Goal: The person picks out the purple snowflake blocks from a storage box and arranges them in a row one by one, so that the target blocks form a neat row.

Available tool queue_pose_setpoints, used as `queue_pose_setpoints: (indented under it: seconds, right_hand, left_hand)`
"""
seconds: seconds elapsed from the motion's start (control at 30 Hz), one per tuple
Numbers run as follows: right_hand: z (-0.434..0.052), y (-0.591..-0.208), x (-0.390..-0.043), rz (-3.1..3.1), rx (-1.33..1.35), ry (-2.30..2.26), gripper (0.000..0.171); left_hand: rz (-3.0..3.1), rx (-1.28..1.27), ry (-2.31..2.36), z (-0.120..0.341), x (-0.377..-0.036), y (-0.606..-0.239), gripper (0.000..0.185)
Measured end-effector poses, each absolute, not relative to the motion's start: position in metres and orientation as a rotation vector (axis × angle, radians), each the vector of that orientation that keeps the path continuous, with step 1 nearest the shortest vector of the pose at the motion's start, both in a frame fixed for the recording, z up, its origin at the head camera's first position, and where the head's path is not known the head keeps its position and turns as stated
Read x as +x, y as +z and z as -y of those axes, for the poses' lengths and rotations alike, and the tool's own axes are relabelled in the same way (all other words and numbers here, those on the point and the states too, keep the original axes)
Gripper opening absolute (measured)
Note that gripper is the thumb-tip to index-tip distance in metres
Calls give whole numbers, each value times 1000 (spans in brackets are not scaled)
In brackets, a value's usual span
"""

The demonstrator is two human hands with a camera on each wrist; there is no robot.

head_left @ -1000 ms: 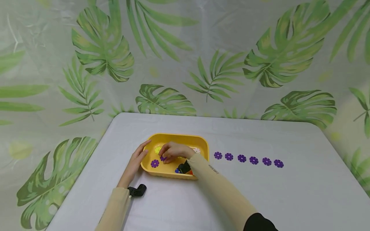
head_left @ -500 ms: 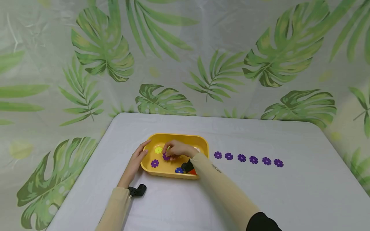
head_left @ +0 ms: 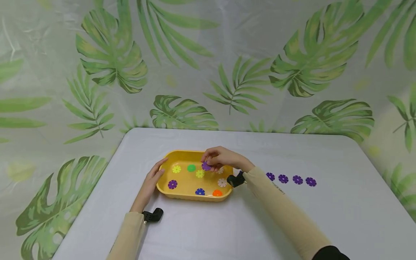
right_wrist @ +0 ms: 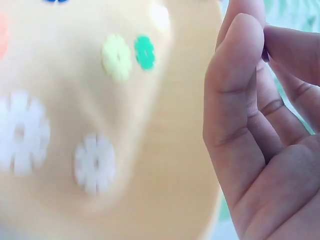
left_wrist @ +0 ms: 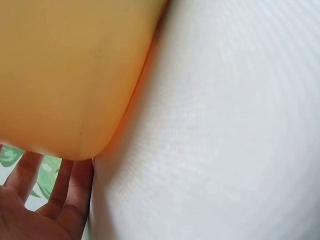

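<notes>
My right hand (head_left: 225, 158) pinches a purple flower-shaped disc (head_left: 206, 166) between thumb and fingertips, raised over the back right part of a yellow tray (head_left: 191, 197). From the right wrist, only a dark sliver of this disc shows between the fingertips. My left hand (head_left: 148, 185) rests against the tray's left end, its fairly straight fingers and thumb at the rim; the left wrist view shows its fingers (left_wrist: 75, 192) partly hidden behind the tray wall. Inside the tray lie another purple disc (head_left: 172, 184), a green disc (head_left: 191, 168), a blue disc (head_left: 199, 191) and an orange disc (head_left: 217, 193).
Right of the tray, several purple discs (head_left: 283, 179) lie in a row on the white table (head_left: 279, 216), partly covered by the right forearm. Yellow discs (head_left: 200, 174) and white discs (head_left: 222, 182) also lie in the tray. A leaf-patterned sheet (head_left: 240, 43) hangs behind.
My right hand has picked up a purple disc from the tray's left half and carried it right and up. My left hand keeps its place at the tray's left end.
</notes>
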State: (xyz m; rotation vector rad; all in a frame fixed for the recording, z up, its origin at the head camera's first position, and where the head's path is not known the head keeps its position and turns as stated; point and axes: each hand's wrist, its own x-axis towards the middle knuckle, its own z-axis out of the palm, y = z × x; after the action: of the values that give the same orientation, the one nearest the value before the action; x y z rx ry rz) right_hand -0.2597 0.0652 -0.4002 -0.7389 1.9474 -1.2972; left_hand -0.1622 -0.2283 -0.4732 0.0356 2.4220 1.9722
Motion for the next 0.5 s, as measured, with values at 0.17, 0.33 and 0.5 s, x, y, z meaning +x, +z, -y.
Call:
queue_pose_setpoints:
  seconds: [0.17,0.33,0.5]
  right_hand:
    - [-110,-397,-263,-1997,-688,-1336,29]
    - [-159,-401,-264,-2062,-607,-1379,27]
    - [-210,-411,-260,-2128,-523,-1390,27]
  left_hand:
    - [-2404,62,1971,222,-154,-456,44]
    - [-2420,84,1944,220,-150,-448,44]
    - [-2413,76,1946,222,-150,-449,44]
